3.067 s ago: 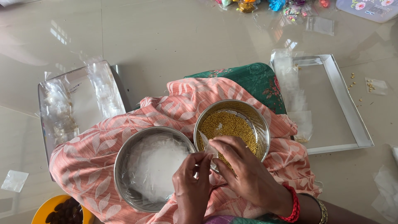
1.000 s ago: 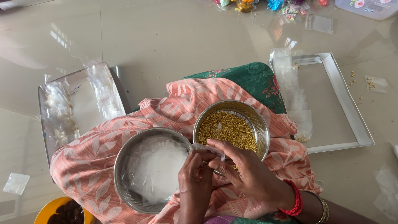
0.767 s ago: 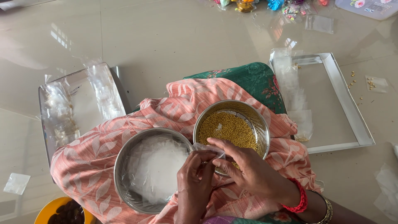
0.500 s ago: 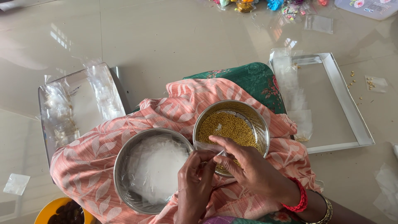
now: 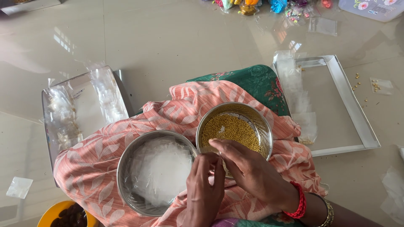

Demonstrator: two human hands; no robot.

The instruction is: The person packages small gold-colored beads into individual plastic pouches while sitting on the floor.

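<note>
Two round steel bowls rest on pink leaf-patterned cloth [image 5: 105,172] over my lap. The right bowl [image 5: 263,124] holds small golden beads [image 5: 229,130]. The left bowl [image 5: 126,168] holds small clear plastic pouches [image 5: 160,170]. My right hand [image 5: 248,170] lies over the near rim of the bead bowl, fingers curled toward my left hand [image 5: 205,189]. The fingertips of both hands meet at the gap between the bowls. They seem to pinch something small and clear, too small to make out.
A steel tray [image 5: 50,126] with clear pouches sits at the left, and another steel tray [image 5: 357,126] with pouches at the right. Loose beads [image 5: 357,82] lie on the tiled floor. A yellow bowl [image 5: 48,212] of dark items is at bottom left. Coloured packets [image 5: 248,6] lie far back.
My hands have stayed at the bead bowl's near rim; the fingers shifted slightly, with my right fingertips drawing closer to my left fingers. The bowls have not moved.
</note>
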